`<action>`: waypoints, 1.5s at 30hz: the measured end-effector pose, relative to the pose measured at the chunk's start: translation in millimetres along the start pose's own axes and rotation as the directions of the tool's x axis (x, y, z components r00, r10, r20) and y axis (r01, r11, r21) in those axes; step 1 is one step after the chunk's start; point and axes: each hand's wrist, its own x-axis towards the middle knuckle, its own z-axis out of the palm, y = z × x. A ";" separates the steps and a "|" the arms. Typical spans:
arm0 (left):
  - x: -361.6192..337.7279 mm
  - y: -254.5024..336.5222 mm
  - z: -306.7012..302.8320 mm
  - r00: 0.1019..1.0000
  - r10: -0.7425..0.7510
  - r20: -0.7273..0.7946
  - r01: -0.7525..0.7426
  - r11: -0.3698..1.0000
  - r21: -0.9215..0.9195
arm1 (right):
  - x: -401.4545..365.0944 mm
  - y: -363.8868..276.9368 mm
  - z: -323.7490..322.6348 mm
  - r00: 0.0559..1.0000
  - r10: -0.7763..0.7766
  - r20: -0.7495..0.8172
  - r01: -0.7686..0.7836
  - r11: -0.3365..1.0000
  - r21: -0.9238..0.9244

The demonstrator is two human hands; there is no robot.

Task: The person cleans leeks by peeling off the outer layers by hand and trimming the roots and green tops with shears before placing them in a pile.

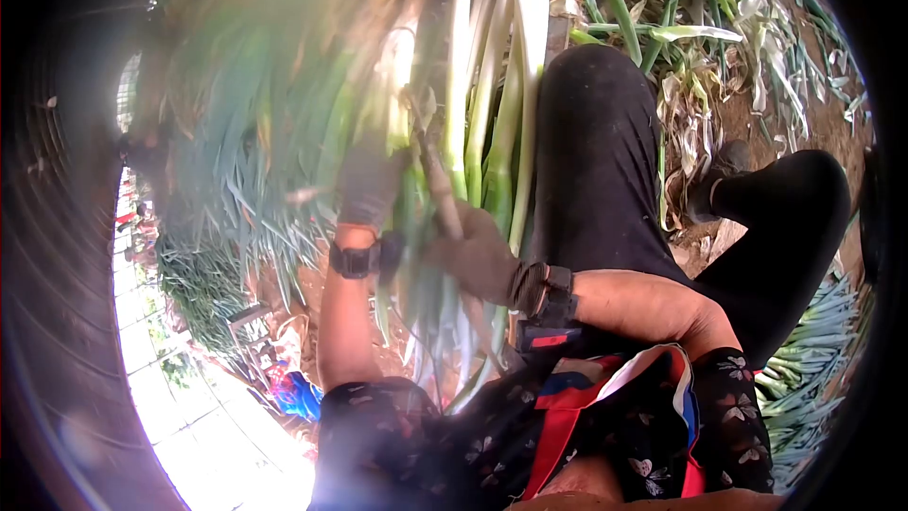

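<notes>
Beside the leg [591,147] in black, long onions [482,85] are seen, white at the top and green lower down; they look light, bendy and easy to bruise, so they are best held by the firmer white stems. A brown strip [435,170] seems to be clamped in the right hand's [480,255] grip, but the left hand's [372,185] is too blurry to be told. More leaves [804,378] are heaped behind on the ground.
</notes>
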 end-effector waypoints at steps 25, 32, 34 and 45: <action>-144.1 -6.9 22.7 0.911 -0.247 0.329 0.398 0.733 -0.551 | 19.7 12.0 -6.2 0.989 -0.042 0.143 0.061 0.990 -0.129; -148.4 -16.6 22.6 0.948 -0.167 0.272 0.304 0.731 -0.611 | 54.5 -22.7 6.3 0.991 0.102 0.083 -0.098 0.994 -0.048; -155.4 -37.2 36.8 0.904 -0.242 0.353 0.426 0.599 -0.678 | 64.1 -30.6 6.3 0.994 0.077 0.083 -0.071 0.995 -0.064; -156.5 -37.3 35.8 0.772 -0.302 0.560 0.590 0.011 -0.807 | 132.8 -8.2 4.1 0.993 -0.013 0.121 0.012 1.000 0.015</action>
